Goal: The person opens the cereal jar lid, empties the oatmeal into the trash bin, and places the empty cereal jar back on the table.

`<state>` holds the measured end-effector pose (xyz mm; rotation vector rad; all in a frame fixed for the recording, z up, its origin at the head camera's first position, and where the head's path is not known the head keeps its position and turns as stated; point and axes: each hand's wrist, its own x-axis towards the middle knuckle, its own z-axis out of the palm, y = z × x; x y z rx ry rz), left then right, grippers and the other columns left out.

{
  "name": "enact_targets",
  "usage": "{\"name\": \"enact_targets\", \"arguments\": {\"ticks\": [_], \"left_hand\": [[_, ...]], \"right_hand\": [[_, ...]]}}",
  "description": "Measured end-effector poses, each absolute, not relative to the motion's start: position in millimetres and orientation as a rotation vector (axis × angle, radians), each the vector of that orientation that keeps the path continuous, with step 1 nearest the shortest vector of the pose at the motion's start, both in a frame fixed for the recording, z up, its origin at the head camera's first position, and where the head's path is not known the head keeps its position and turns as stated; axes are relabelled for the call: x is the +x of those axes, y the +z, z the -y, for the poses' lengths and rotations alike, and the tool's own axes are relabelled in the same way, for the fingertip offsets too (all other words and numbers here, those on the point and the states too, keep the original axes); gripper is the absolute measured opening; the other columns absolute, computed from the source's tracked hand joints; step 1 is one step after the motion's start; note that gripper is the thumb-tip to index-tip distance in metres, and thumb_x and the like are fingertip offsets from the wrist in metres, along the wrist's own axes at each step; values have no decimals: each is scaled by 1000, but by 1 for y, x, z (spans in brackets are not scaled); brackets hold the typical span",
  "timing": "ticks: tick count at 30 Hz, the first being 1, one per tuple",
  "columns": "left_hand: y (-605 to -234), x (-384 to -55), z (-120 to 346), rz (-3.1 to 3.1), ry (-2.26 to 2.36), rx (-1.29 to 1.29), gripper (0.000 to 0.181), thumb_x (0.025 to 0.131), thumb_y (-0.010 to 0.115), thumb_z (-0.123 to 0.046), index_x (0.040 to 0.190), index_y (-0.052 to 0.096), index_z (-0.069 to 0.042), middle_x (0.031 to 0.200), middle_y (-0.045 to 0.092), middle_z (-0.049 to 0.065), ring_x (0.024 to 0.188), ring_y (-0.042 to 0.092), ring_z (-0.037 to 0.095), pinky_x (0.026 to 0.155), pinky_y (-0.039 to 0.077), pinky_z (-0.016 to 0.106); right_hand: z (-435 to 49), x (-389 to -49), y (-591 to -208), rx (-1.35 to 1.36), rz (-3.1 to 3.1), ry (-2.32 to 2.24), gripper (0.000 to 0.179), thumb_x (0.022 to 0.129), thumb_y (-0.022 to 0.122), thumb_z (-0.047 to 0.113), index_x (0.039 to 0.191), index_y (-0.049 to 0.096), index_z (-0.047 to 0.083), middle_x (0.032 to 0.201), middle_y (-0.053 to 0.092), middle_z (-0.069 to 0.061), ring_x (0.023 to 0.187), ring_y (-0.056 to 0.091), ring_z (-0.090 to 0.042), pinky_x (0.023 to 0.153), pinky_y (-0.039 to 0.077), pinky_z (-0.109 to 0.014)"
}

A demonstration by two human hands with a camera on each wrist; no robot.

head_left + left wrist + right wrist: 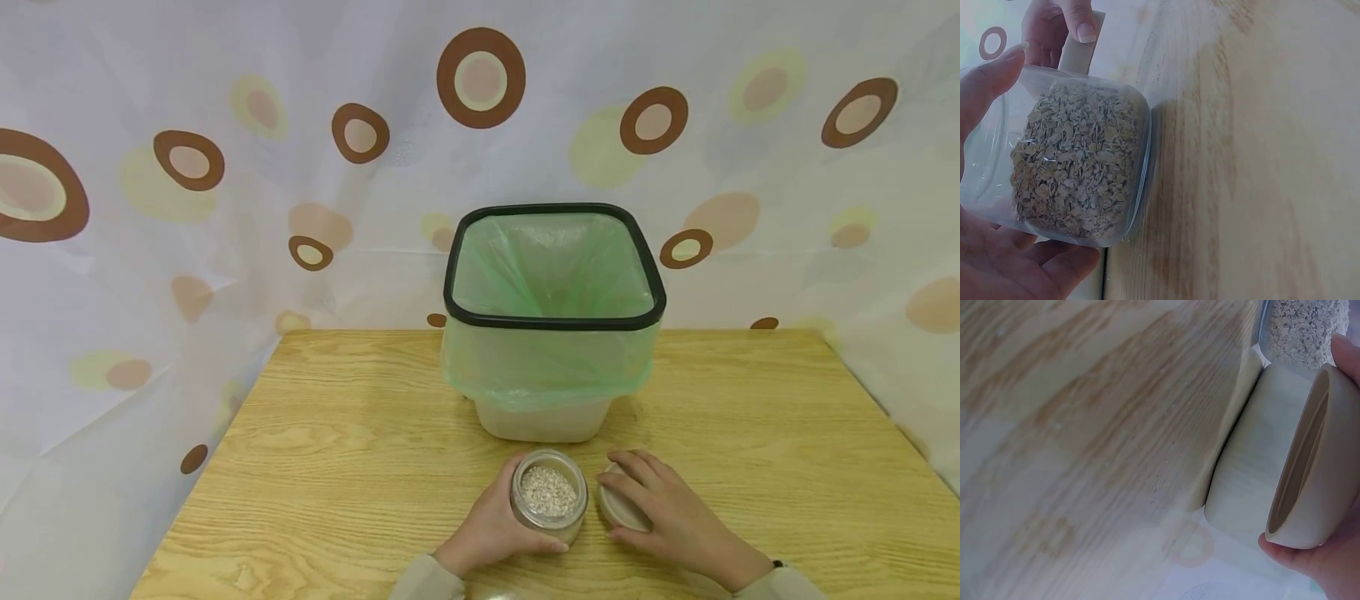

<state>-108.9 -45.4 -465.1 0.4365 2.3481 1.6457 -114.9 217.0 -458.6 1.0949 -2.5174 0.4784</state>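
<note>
A clear jar (pixel 550 492) of oat flakes (pixel 1079 162) stands uncapped at the front of the wooden table. My left hand (pixel 501 521) grips it from the left, thumb in front and fingers round the far side. Just right of the jar, my right hand (pixel 667 517) holds a round beige lid (pixel 624 498) between thumb and fingers. In the right wrist view the lid (pixel 1310 462) is tilted, its hollow underside showing, and it is held off the table, apart from the jar.
Behind the jar stands a pale bin (pixel 543 421) with a black rim (pixel 555 323) and a green liner bag (pixel 551 358) folded over its edge. The wooden table (pixel 337 467) reaches back to a white patterned sheet (pixel 405 208) on the wall.
</note>
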Motion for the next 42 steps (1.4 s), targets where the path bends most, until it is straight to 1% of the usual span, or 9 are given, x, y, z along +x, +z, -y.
{"name": "enact_targets", "arguments": {"ticks": [4, 10, 21, 27, 35, 42], "left_hand": [[-466, -109, 45, -2353, 1649, 446, 101, 61, 94, -22, 144, 37, -15, 136, 51, 1, 126, 48, 22, 105, 36, 42], [-468, -110, 46, -2345, 1666, 466, 101, 61, 94, -22, 144, 37, -15, 137, 50, 0, 126, 47, 20, 106, 35, 41], [-467, -110, 46, -2359, 1653, 468, 101, 61, 94, -23, 144, 37, -14, 136, 51, 0, 125, 48, 19, 105, 36, 40], [-466, -109, 46, -2361, 1641, 452, 101, 61, 94, -23, 144, 36, -14, 136, 51, 1, 126, 48, 20, 105, 36, 41], [-466, -110, 46, -2352, 1637, 435, 101, 61, 94, -25, 144, 37, -16, 136, 50, -1, 126, 47, 20, 105, 36, 42], [-466, -110, 47, -2345, 1643, 427, 100, 61, 94, -24, 143, 37, -17, 137, 49, -2, 126, 47, 21, 105, 36, 42]], "right_hand": [[-218, -115, -459, 1086, 2536, 489, 60, 69, 85, 36, 119, 63, 12, 126, 56, -18, 109, 55, -44, 78, 49, -62], [-218, -115, -461, 1086, 2576, 486, 59, 69, 84, 35, 119, 63, 11, 126, 56, -18, 110, 54, -45, 80, 47, -62], [-218, -114, -462, 1092, 2621, 528, 59, 71, 85, 31, 121, 62, 9, 126, 56, -19, 111, 53, -42, 82, 47, -61], [-218, -113, -465, 1096, 2643, 524, 62, 72, 84, 34, 123, 61, 7, 126, 55, -19, 111, 53, -42, 81, 48, -61], [-218, -115, -468, 1127, 2639, 504, 64, 73, 82, 39, 123, 60, 6, 125, 55, -18, 110, 54, -38, 80, 49, -56], [-219, -115, -469, 1128, 2692, 538, 66, 74, 82, 39, 126, 58, 5, 125, 54, -20, 109, 53, -40, 80, 49, -59]]}}
